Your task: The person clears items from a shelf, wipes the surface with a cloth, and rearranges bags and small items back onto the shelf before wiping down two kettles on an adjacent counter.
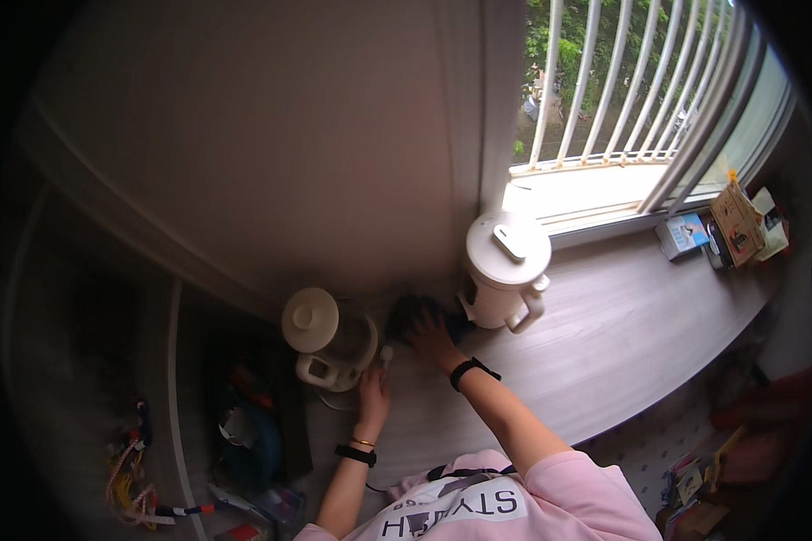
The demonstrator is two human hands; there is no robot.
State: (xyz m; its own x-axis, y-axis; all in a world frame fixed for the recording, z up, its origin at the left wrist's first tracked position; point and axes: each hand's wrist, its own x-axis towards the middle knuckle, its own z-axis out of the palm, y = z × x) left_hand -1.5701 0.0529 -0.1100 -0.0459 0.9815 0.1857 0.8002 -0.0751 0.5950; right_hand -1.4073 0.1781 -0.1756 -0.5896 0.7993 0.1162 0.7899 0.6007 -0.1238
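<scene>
On the grey wood-grain counter (582,331), my right hand (434,343) lies over a dark cloth (406,316), its fingers bent onto the fabric. The cloth is blurred and in shadow. My left hand (373,393) is closed around what looks like the cord of a white plug (386,353), which sticks up past the fingertips. Just left of that hand stands a cream electric kettle (304,318) with a glass body and a control base. A white lidded blender jug (507,257) with a side handle stands upright beyond the cloth, to the right.
Behind the counter rises a flat panel (311,155). At the upper right are a window with white bars (582,88), a small white-and-blue box (682,235) and a cardboard box (737,226). Braided ropes (135,480) hang at the lower left, near a dark open compartment (271,419).
</scene>
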